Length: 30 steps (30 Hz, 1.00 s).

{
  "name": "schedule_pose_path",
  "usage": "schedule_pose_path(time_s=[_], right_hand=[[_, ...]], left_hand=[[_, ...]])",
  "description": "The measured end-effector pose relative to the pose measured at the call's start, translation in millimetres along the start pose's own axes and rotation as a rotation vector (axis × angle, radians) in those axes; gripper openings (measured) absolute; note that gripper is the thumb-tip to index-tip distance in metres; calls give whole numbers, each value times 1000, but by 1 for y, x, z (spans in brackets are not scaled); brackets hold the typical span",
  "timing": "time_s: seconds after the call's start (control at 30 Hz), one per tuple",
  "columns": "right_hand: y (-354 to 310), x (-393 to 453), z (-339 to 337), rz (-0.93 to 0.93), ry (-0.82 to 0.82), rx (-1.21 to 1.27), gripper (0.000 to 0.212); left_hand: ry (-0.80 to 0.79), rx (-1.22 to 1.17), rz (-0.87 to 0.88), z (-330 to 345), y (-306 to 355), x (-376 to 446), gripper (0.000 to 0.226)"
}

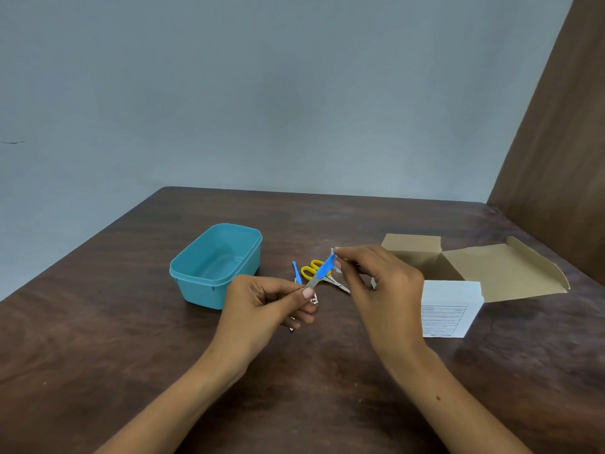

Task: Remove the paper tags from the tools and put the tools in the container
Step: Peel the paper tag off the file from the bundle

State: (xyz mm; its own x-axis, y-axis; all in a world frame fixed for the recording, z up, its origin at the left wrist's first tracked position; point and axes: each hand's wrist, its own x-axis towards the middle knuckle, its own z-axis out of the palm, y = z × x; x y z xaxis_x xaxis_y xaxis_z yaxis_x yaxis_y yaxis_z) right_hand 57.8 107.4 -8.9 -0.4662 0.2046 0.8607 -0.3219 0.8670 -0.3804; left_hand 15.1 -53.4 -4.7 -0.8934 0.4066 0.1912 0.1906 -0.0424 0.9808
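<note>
Hands meet above the middle of a dark wooden table (327, 371), sharing one small tool. The left hand (265, 309) pinches the metal end of a blue-handled tool (322, 270) between thumb and forefinger, its other fingers curled under, with a small patterned scrap showing just below the thumb; what that scrap is cannot be told. The right hand (383, 283) pinches a white paper tag (335, 253) at the tool's upper blue end, thumb and fingertips closed on it. The tool slants up to the right, lifted clear of the table. Behind it on the tabletop lie yellow-handled scissors (316, 270), and just left of them a thin blue tool (296, 271). A teal plastic container (216, 267) stands open to the left, near the left hand, with nothing visible inside. To the right sits an open cardboard box (465, 267), flaps spread, its white printed side facing forward, partly hidden by the right hand.
</note>
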Motion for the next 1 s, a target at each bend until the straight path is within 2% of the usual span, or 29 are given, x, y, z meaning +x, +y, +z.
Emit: schedule_pose_path(time_s=[0.27,0.43,0.7,1.0], right_hand=[[-13,-14,9,-88,-159,68,10],[-5,-5,4,-22,-50,38,17],[-10,-12,9,-63,-148,92,19],[-4,-6,7,47,-28,27,14]], left_hand=[[4,29,29,-1,0,0,10],[-16,46,27,0,-2,-1,8],[1,49,34,-2,-3,0,9],[-40,103,67,0,-3,0,9]])
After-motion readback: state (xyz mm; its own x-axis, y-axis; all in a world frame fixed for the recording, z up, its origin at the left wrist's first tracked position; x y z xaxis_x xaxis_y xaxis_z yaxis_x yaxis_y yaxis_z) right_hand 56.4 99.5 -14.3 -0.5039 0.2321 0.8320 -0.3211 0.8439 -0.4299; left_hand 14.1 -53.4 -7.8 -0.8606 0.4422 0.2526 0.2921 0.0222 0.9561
